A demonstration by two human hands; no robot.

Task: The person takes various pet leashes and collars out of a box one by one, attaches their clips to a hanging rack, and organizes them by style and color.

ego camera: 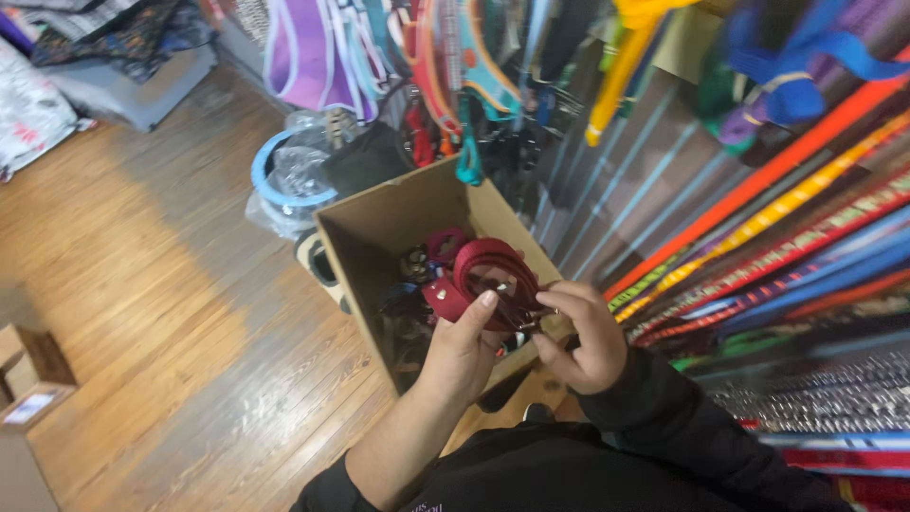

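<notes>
A coiled dark red leather strap (pixel 488 275) with a metal buckle is held over an open cardboard box (pixel 379 223). My left hand (pixel 462 346) grips the strap from below, thumb pressed on its flat end. My right hand (pixel 583 337) pinches the coil's right side near the buckle. Inside the box lie several more straps and collars, red and dark, partly hidden by my hands.
A rack of colourful straps and leashes (pixel 787 228) fills the right side, with more hanging at the top (pixel 445 66). A blue-rimmed bucket with clear plastic (pixel 284 180) stands behind the box. A small cardboard box (pixel 28 389) sits at left on the wooden floor (pixel 161 284).
</notes>
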